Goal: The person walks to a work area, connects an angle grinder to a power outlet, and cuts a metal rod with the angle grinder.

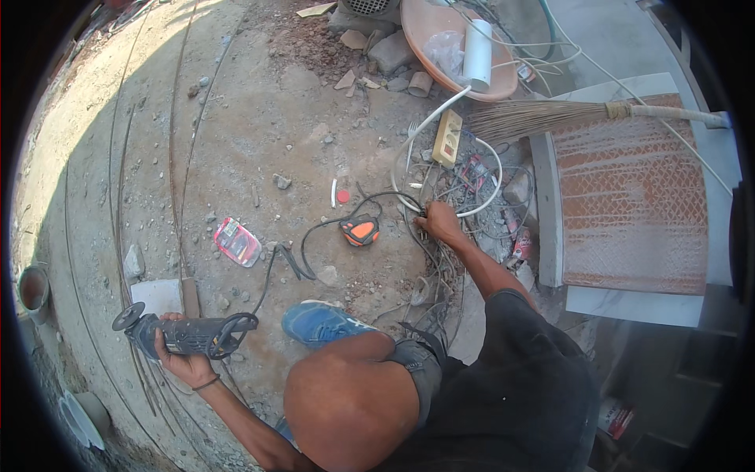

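Note:
My left hand (182, 358) is wrapped round a dark angle grinder (189, 334) with a disc at its left end, held at the lower left. My right hand (436, 223) grips dark cable (389, 194) among tangled wires right of centre. A white cable (476, 211) loops beside that hand, and a cream power strip (447, 138) lies above it. An orange and black tape measure (359, 230) rests left of my right hand. A red plastic package (237, 241) and a small red disc (343, 197) lie on the dusty ground.
A broom (535, 118) lies across tiles (629, 204) at right. An orange basin (432, 35) holds a white pipe (477, 55) at top, beside rubble (389, 55). Thin rods (118, 197) run along the left. Pots (33, 293) stand at far left. My knee and shoe fill the bottom middle.

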The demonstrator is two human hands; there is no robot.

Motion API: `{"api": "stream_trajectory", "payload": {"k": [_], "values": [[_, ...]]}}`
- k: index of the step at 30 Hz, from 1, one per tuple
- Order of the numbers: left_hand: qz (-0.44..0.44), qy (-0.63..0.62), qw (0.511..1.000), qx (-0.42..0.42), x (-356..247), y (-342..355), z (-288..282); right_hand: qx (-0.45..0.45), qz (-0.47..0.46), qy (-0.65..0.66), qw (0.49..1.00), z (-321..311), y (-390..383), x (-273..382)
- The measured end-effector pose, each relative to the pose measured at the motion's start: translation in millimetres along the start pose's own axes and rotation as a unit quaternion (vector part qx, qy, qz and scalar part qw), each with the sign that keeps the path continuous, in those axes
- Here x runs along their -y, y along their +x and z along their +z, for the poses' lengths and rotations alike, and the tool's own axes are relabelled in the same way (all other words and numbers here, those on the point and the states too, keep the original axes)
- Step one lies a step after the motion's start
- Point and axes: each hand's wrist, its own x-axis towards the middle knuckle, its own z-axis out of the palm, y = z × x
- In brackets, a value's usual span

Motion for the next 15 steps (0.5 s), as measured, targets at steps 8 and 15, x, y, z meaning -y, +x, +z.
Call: {"api": "stream_trajectory", "payload": {"k": [8, 15], "values": [[-0.008, 0.005, 0.988, 0.152, 2, -16, 17, -0.315, -0.146, 0.129, 0.929, -103, 5, -1], [-0.04, 0.004, 0.982, 0.184, 4, -21, 32, -0.344, -0.02, 0.186, 0.92, -109, 92, -63]]}}
